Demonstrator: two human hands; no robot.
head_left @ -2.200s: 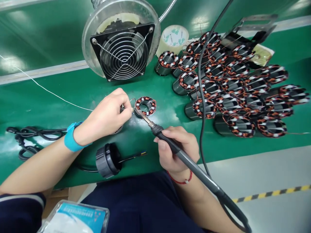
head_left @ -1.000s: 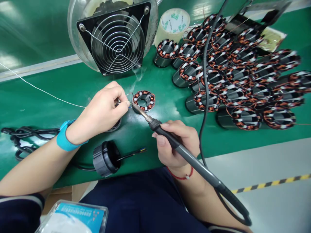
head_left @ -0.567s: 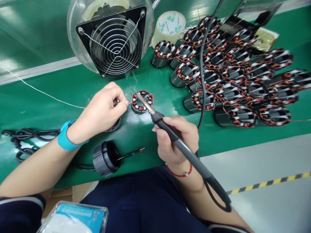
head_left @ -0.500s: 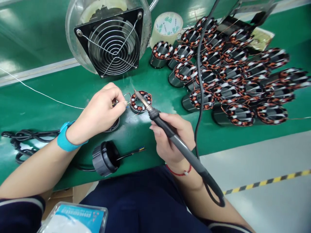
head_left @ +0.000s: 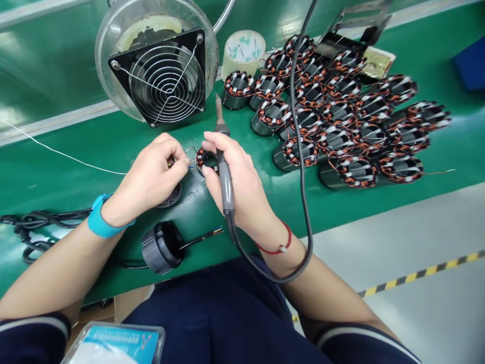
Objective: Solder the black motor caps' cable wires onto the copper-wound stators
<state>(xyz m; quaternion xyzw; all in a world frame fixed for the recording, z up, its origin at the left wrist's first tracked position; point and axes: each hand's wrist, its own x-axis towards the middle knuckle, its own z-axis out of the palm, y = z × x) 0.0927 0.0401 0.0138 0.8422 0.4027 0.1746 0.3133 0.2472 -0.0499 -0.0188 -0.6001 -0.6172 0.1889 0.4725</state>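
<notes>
My left hand [head_left: 155, 169] is closed in a pinch on thin wire beside a small copper-wound motor stator [head_left: 200, 161]. A dark round part [head_left: 172, 198] lies partly hidden under that hand. My right hand [head_left: 242, 182] holds a soldering iron [head_left: 226, 187] by its handle, tip pointing up and away from the stator. The thumb and fingertips of this hand are at the stator's near and right side, partly covering it. Nearer to me a black ribbed cap [head_left: 161, 247] lies on its side, with a cable [head_left: 202, 237] ending in coloured wires coming out of it.
Several wound stators [head_left: 303, 151] stand grouped at the right. A fan with a wire guard [head_left: 168, 91] stands at the back left, with a tape roll [head_left: 242, 53] beside it. The iron's cord [head_left: 299, 131] hangs across the right side. Black cables [head_left: 41, 220] lie left.
The soldering iron has swung upright, its tip moving off the stator towards the back. My right hand has moved left, its fingers reaching the stator. My left hand keeps its pinch.
</notes>
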